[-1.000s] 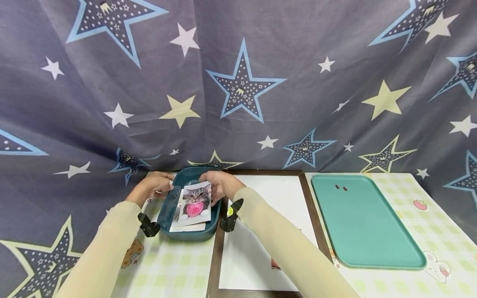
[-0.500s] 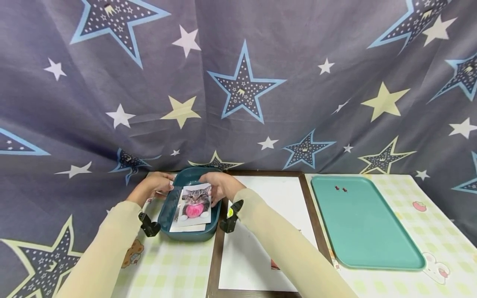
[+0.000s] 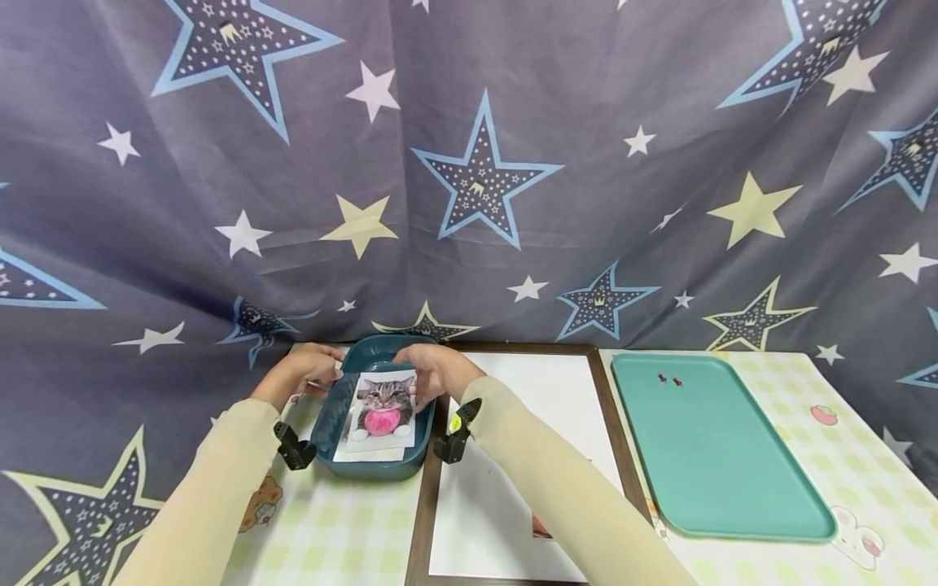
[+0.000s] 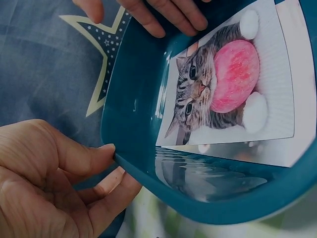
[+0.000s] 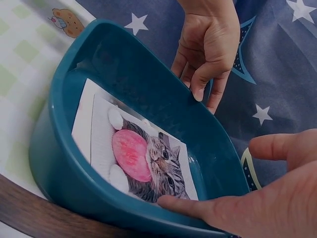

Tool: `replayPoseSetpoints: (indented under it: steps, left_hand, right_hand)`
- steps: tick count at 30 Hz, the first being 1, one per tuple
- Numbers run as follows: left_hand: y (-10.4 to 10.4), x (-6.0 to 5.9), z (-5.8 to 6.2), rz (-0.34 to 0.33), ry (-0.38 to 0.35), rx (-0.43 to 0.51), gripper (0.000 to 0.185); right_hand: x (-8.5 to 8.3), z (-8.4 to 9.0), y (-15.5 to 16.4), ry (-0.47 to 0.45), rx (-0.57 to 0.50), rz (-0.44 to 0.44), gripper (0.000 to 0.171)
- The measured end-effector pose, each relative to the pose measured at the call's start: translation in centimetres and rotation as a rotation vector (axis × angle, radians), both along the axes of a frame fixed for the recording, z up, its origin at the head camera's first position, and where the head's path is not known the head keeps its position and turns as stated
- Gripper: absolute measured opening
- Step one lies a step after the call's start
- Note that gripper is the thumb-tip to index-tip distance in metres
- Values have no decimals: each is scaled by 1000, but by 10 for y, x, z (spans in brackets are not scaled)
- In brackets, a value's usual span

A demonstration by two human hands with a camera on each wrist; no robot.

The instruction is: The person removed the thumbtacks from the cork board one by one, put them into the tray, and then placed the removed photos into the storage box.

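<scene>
A dark teal plastic basin [image 3: 333, 419] stands at the left of the table. Inside it lies a photo print [image 3: 382, 411] of a tabby cat with a pink ball, on top of at least one other print [image 4: 303, 74]. My left hand [image 3: 311, 368] pinches the basin's left rim, thumb [image 4: 101, 156] on the edge and fingers behind it. From the right side my right hand [image 3: 437, 374] reaches over the rim. One of its fingers [image 5: 181, 204] lies extended at the cat photo's edge, and its thumb points straight out.
Right of the basin lies a white board in a brown wooden frame [image 3: 528, 374], partly covered by my right sleeve; a reddish picture [image 3: 541, 527] shows beside the sleeve. Farther right is a green tray [image 3: 733, 456] with two red push pins [image 3: 670, 380]. A star-print curtain [image 3: 469, 293] hangs behind.
The whole scene sits slightly lower in the head view. Both hands, the basin and the prints keep about the same places.
</scene>
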State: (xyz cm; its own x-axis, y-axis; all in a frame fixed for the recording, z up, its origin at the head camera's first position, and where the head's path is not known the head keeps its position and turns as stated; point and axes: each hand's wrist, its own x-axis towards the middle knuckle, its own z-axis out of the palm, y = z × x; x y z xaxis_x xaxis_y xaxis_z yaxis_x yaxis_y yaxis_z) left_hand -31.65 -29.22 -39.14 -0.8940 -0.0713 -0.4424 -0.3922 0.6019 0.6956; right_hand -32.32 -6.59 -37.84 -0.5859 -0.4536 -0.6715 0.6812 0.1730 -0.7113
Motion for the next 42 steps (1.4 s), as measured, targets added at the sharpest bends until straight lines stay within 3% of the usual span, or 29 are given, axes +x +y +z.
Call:
replayPoseSetpoints:
  steps: [17, 36, 42]
  left_hand:
    - [4, 2, -8, -11, -17, -1, 47]
    - [7, -6, -2, -51, -33, 15, 50]
    - [3, -5, 1, -62, -33, 8, 51]
  right_hand:
    - [5, -13, 9, 24, -30, -74, 72]
    - [8, -5, 32, 213, 21, 95, 48]
    - [12, 4, 42, 350, 65, 111, 39]
